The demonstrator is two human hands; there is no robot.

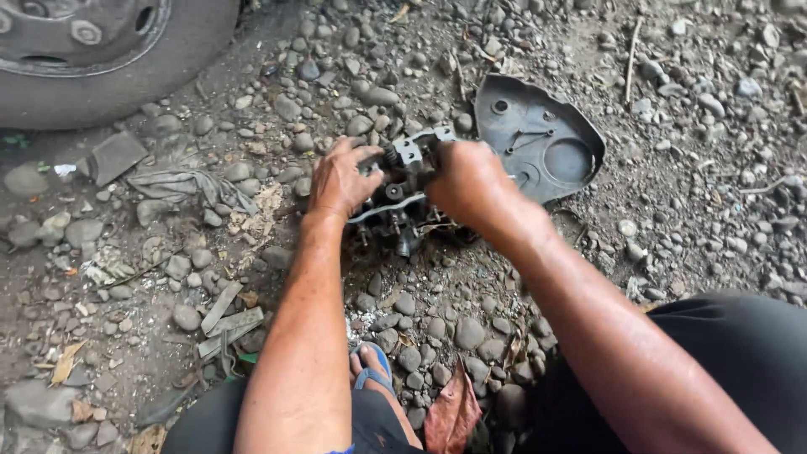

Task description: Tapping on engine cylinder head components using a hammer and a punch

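A tyre (101, 59) lies far up-left of the left hand (340, 178). A grey engine cover (538, 139) lies just beyond the right hand (471, 185). Between both hands, clamped from either side, sits a greasy cylinder head (402, 197) on gravel (689, 185), its long axis running away from the person, springs upward.

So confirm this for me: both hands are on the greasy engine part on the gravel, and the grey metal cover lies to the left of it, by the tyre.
Not quite. Both the left hand and right hand are on the greasy engine part on the gravel, but the grey metal cover lies to its right, far from the tyre at upper left. The head view shows this.
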